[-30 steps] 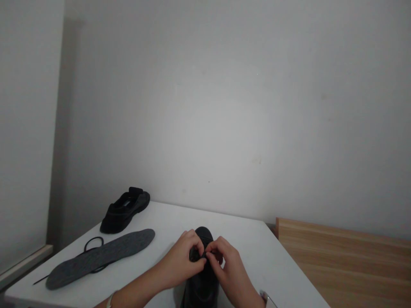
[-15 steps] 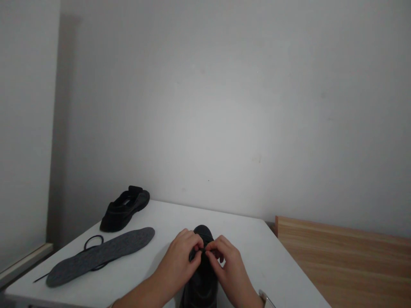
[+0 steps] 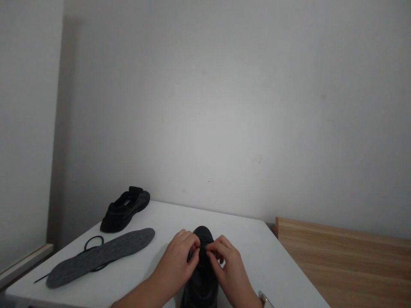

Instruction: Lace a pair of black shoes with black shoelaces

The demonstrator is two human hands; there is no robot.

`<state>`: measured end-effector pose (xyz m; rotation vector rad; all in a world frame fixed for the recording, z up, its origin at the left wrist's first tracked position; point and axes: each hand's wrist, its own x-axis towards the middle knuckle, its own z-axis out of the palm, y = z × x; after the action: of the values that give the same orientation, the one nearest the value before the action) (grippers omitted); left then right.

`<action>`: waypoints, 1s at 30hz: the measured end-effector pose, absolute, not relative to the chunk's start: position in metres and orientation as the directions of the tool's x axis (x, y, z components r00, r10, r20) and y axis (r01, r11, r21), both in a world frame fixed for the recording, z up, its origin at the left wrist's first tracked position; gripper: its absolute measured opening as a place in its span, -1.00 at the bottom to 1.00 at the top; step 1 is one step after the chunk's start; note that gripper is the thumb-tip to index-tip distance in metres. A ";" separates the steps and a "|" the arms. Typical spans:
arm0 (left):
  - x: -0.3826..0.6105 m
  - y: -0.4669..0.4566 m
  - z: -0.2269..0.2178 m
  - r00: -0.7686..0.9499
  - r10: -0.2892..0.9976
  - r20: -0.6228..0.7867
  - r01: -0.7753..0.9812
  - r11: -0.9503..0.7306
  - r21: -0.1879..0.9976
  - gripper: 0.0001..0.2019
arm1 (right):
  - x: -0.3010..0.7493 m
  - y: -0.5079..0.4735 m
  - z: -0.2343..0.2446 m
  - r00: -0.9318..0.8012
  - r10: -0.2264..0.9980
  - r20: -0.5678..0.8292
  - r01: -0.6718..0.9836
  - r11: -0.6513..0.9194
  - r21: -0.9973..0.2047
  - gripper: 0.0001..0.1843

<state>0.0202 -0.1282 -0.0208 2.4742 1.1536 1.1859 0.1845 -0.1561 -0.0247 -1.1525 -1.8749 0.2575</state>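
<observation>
A black shoe (image 3: pixel 201 286) lies on the white table before me, toe pointing away. My left hand (image 3: pixel 180 255) is at its upper left side, thumb and fingers pinched at the lacing area. From the right, my right hand (image 3: pixel 229 263) pinches at the same spot with thumb and forefinger. A dark lace seems to run between the fingertips, but the fingers hide most of it. To the left lies a grey insole (image 3: pixel 102 256), with a loose black shoelace (image 3: pixel 93 240) partly under it.
A second black shoe (image 3: pixel 125 209) stands at the table's back left corner, near the wall. The white table (image 3: pixel 244 239) meets the grey wall behind. Beyond its right edge is a wood-grain board (image 3: pixel 340 261).
My left hand's fingertips have shifted slightly left, away from the right hand's. The right hand, the shoe and the other things are almost unchanged.
</observation>
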 end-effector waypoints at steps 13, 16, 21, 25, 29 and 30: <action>0.023 -0.127 -0.022 0.391 0.679 0.621 0.657 -0.679 0.328 -0.82 | 0.183 -0.158 -0.020 -0.226 0.762 0.607 0.687 0.566 -0.455 -0.77; 0.023 -0.126 -0.021 0.388 0.677 0.625 0.651 -0.681 0.334 -0.82 | 0.183 -0.157 -0.020 -0.247 0.738 0.628 0.706 0.581 -0.405 -0.76; 0.020 -0.128 -0.018 0.379 0.702 0.603 0.628 -0.674 0.389 -0.83 | 0.186 -0.157 -0.020 -0.243 0.751 0.614 0.736 0.555 -0.388 -0.78; 0.007 -0.130 -0.017 0.378 0.736 0.561 0.556 -0.665 0.499 -0.94 | 0.194 -0.168 -0.011 -0.227 0.737 0.637 0.699 0.579 -0.420 -0.78; -0.009 -0.126 -0.022 0.324 0.746 0.582 0.546 -0.650 0.529 -0.85 | 0.196 -0.184 -0.009 -0.409 0.700 0.585 0.648 0.674 -0.355 -0.77; -0.013 -0.124 -0.024 0.315 0.743 0.590 0.556 -0.648 0.520 -0.85 | 0.195 -0.186 -0.012 -0.480 0.685 0.547 0.649 0.698 -0.305 -0.76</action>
<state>-0.0129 -0.1237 -0.0239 2.3598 1.1882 1.2430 0.1946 -0.1864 -0.0124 -1.0141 -2.2477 0.0729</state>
